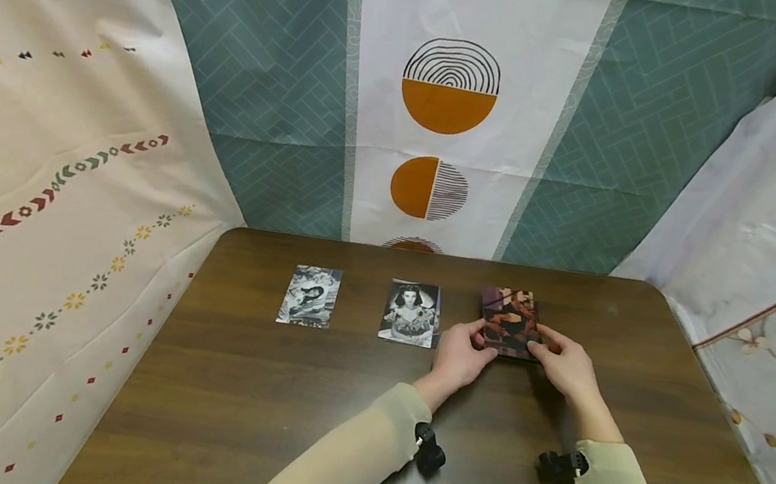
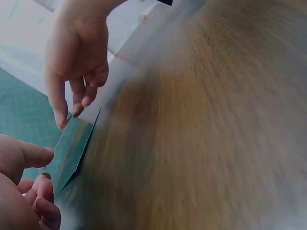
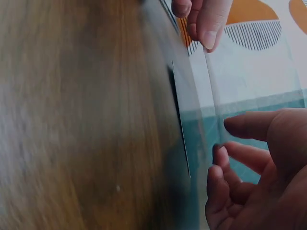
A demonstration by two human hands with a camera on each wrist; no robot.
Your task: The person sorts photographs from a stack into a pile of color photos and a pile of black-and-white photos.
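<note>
A dark red and orange colour photo print [image 1: 509,323] is held at the right back of the table. My left hand [image 1: 457,358] pinches its left edge between thumb and fingers, and my right hand [image 1: 565,362] pinches the right edge. The left wrist view has my left hand [image 2: 26,187] at the near end of the glossy print [image 2: 72,148], with my right hand [image 2: 79,57] at the far end. In the right wrist view the thumb and fingers of my right hand [image 3: 259,163] meet at the print's edge; below it a second thin edge [image 3: 181,124] shows near the tabletop.
Left of my hands, a black-and-white portrait print [image 1: 411,313] lies with another print peeking out at its right side. Farther left lies a second black-and-white print [image 1: 309,296]. Patterned cloths hang behind the brown wooden table [image 1: 246,404] and along both sides.
</note>
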